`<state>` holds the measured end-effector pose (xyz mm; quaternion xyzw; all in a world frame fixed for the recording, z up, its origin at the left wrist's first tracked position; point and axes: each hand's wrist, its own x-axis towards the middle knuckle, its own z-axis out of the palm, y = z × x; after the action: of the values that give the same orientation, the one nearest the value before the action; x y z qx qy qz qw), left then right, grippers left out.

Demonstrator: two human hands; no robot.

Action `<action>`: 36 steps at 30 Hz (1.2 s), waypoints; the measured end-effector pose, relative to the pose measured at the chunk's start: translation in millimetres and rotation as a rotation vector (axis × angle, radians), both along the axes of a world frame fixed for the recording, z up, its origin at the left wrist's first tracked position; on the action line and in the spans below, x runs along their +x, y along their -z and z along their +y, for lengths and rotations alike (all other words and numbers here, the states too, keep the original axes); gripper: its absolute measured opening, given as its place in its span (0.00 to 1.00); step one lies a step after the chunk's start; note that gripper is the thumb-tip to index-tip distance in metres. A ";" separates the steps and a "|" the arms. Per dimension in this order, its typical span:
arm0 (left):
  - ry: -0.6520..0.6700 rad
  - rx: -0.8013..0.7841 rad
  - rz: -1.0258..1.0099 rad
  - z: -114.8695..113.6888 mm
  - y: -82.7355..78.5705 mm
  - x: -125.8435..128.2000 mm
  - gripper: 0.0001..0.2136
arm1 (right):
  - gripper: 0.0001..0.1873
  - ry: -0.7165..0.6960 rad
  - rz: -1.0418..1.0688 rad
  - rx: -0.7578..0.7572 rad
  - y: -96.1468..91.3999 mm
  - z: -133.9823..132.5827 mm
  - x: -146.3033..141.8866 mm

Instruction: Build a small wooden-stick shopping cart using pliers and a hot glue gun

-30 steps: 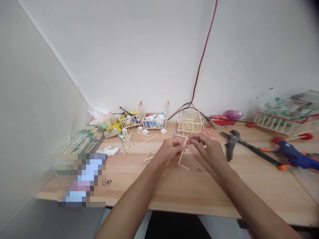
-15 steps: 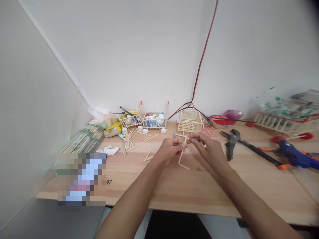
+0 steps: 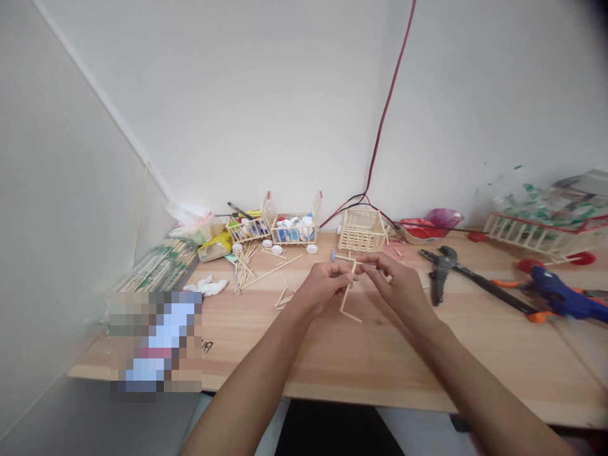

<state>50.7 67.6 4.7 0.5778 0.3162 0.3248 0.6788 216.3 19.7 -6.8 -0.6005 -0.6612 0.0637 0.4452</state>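
Note:
Over the middle of the table, my left hand point(image 3: 323, 288) pinches a bent frame of thin wooden sticks point(image 3: 351, 316), its lower arm pointing down and to the right. Close beside it, my right hand point(image 3: 398, 284) has thumb and forefinger pressed together at the frame's upper end. A light stick end shows by those fingertips, partly covered by them. Just beyond my hands stands a small stick-built basket point(image 3: 361, 237) with slatted sides. Loose stick pieces point(image 3: 282, 297) lie left of my left hand.
Two stick carts point(image 3: 294, 235) with bottle caps stand at the back, near scattered sticks point(image 3: 244, 266). Packaged sticks point(image 3: 161, 269) lie left. Right are pliers point(image 3: 494, 288), a blue glue gun point(image 3: 560, 294), a red dish point(image 3: 420, 231) and a larger cart point(image 3: 532, 237).
My hands stay almost in place. The right fingertips have shifted very slightly at the frame's upper end, where more of a light stick now shows.

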 end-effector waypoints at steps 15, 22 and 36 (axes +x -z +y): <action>0.003 0.007 -0.033 -2.1 -0.7 0.8 0.16 | 0.10 0.005 -0.026 0.038 -0.8 -0.4 -0.6; -0.019 -0.001 -0.025 -2.3 -1.0 2.0 0.14 | 0.10 -0.005 -0.003 0.038 -4.6 -2.1 -3.0; -0.034 0.002 -0.034 -4.3 -0.7 3.7 0.13 | 0.10 -0.017 -0.013 0.052 -3.5 -2.2 -2.7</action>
<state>54.4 63.3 5.3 0.5673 0.3144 0.3463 0.6778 213.6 17.5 -3.3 -0.5835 -0.6705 0.0464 0.4558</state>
